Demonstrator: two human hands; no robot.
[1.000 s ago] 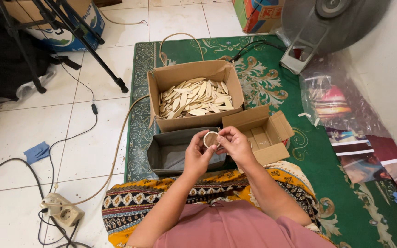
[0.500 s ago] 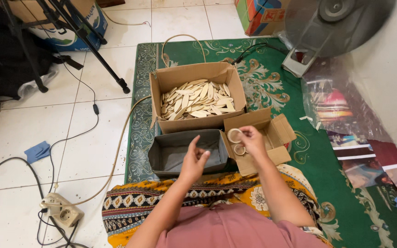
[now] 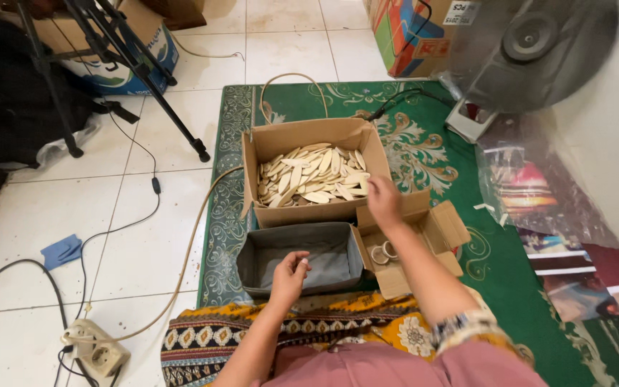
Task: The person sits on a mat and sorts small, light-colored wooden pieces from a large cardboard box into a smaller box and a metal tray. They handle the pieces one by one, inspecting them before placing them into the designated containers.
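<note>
Right hand [image 3: 383, 203] reaches, fingers loose and seemingly empty, over wooden slips [image 3: 313, 175] in the cardboard box [image 3: 308, 133]; left hand [image 3: 290, 274] open over the empty grey bin [image 3: 256, 259]; tape rolls [image 3: 383, 252] just below the right grip.

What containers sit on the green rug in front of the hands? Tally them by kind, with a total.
Large cardboard box of pale wooden pieces: 1
Small cardboard box holding rolls: 1
Grey fabric bin: 1
Total: 3

The right hand is over the large box's near edge; the left hand is at the grey bin's front rim.
</note>
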